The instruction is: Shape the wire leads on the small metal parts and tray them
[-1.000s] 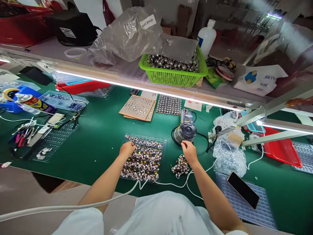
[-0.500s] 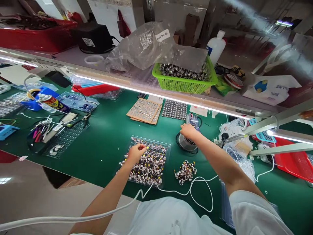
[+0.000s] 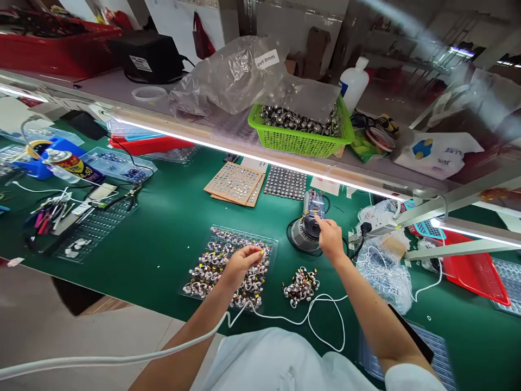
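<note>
My left hand (image 3: 245, 263) is over the right side of a clear plastic tray (image 3: 275, 251) filled with rows of small white ring-shaped parts with yellow tips. Its thumb and fingers are pinched at a small yellow-tipped part (image 3: 262, 252). My right hand (image 3: 331, 239) is at the right side of a grey round machine (image 3: 303, 233) with a black top. The fingers are curled, the forefinger reaching the edge of that top; anything between them is too small to make out. A loose pile of similar ring-shaped parts (image 3: 301, 286) lies below the machine, right of the tray.
A white cable (image 3: 285, 319) crosses in front of the tray. Brown boards (image 3: 234, 183) and a studded plate (image 3: 285, 182) lie farther back. Overhead, a shelf carries a green basket (image 3: 303, 141). Pliers (image 3: 130, 196) and a spray can (image 3: 75, 165) are left; a red tray (image 3: 474, 266) is right.
My left hand has moved rightward across the tray, fingers pinched. My right hand went from near the loose pile to over the machine, then drew back to its right side. The view shifted too.
</note>
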Demonstrator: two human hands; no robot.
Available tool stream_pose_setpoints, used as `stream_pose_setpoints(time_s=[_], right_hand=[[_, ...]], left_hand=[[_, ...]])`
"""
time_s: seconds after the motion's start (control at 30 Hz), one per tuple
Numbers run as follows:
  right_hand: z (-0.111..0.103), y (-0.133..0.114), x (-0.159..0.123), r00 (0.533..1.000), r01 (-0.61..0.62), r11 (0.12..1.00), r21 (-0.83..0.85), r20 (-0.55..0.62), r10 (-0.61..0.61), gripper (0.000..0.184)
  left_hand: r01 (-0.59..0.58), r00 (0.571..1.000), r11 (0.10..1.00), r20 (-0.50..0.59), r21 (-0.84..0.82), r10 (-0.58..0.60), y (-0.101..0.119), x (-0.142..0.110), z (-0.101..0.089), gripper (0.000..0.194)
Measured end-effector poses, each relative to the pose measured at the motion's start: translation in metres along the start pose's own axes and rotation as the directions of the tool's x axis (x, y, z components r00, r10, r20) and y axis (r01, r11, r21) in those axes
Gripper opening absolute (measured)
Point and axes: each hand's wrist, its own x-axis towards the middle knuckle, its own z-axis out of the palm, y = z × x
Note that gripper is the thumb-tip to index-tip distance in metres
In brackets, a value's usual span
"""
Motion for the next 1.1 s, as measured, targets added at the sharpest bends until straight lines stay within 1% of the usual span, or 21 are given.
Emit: stream_pose_setpoints(time_s=[0.07,0.13,0.2,0.3,0.43,0.53,0.57,0.6,0.63,0.7,0.73,0.77,0.83,0.9,0.93,1.0,1.07,1.1], right_hand=[[0.010,0.001,-0.013,1.000,-0.001,1.000,0.027,-0.008,0.001,0.058],[0.015,0.001,-0.018,1.000,-0.003,0.998,0.057,-0.027,0.005,0.060],[0.015,0.000,-0.015,0.998,-0.004,0.996,0.090,-0.057,0.009,0.057],[0.007,-0.005,-0.003,0.995,0.025,0.988,0.152,-0.097,-0.010,0.051],[-0.010,-0.026,0.012,0.987,0.112,0.963,0.244,-0.139,-0.080,0.054],[-0.019,-0.040,0.013,0.972,0.173,0.939,0.296,-0.208,-0.114,0.056],[-0.020,-0.041,0.011,0.966,0.168,0.942,0.290,-0.238,-0.098,0.056],[-0.020,-0.042,0.009,0.963,0.136,0.954,0.269,-0.263,-0.063,0.057],[-0.018,-0.040,0.006,0.963,0.074,0.969,0.234,-0.270,-0.009,0.058],[-0.011,-0.032,0.000,0.967,-0.077,0.985,0.156,-0.230,0.112,0.061],[-0.007,-0.027,-0.003,0.970,-0.129,0.983,0.131,-0.189,0.153,0.063],[-0.002,-0.022,-0.005,0.975,-0.155,0.981,0.119,-0.143,0.172,0.064],[0.005,-0.013,-0.008,0.985,-0.147,0.980,0.135,-0.070,0.157,0.065],[0.005,-0.010,-0.010,0.991,-0.121,0.978,0.171,-0.039,0.130,0.063],[0.002,-0.011,-0.011,0.992,-0.114,0.975,0.189,-0.034,0.122,0.063],[-0.011,-0.019,-0.018,0.994,-0.094,0.970,0.226,-0.037,0.105,0.061],[-0.033,-0.036,-0.033,0.996,-0.058,0.942,0.330,-0.047,0.078,0.058],[-0.045,-0.046,-0.045,0.996,-0.032,0.888,0.459,-0.058,0.066,0.057]], left_hand=[[0.026,0.999,0.998,0.048,-0.050,-0.024,0.000,-0.002,0.014,0.039],[0.046,0.996,0.996,0.083,-0.082,-0.039,0.000,-0.003,0.025,0.037],[0.057,0.993,0.993,0.106,-0.103,-0.046,0.001,-0.003,0.033,0.036],[0.068,0.991,0.989,0.127,-0.132,-0.051,0.003,-0.004,0.040,0.036],[0.081,0.988,0.978,0.144,-0.192,-0.054,0.008,-0.010,0.043,0.035],[0.092,0.987,0.965,0.154,-0.246,-0.054,0.009,-0.016,0.040,0.033],[0.094,0.987,0.960,0.152,-0.263,-0.055,0.009,-0.018,0.038,0.033],[0.097,0.987,0.956,0.147,-0.279,-0.057,0.008,-0.019,0.036,0.032],[0.099,0.988,0.951,0.141,-0.292,-0.060,0.007,-0.021,0.034,0.032],[0.105,0.989,0.945,0.132,-0.311,-0.067,0.004,-0.023,0.031,0.032],[0.110,0.989,0.942,0.130,-0.317,-0.071,0.003,-0.023,0.031,0.032],[0.115,0.989,0.940,0.131,-0.322,-0.076,0.002,-0.024,0.031,0.033],[0.125,0.987,0.936,0.136,-0.329,-0.084,0.000,-0.025,0.034,0.034],[0.136,0.985,0.932,0.148,-0.336,-0.090,0.002,-0.027,0.039,0.035],[0.142,0.983,0.930,0.158,-0.340,-0.092,0.004,-0.028,0.041,0.035],[0.160,0.977,0.921,0.191,-0.354,-0.096,0.010,-0.033,0.047,0.034],[0.188,0.966,0.910,0.237,-0.369,-0.103,0.016,-0.041,0.052,0.034],[0.205,0.958,0.902,0.266,-0.379,-0.106,0.019,-0.046,0.055,0.034]])
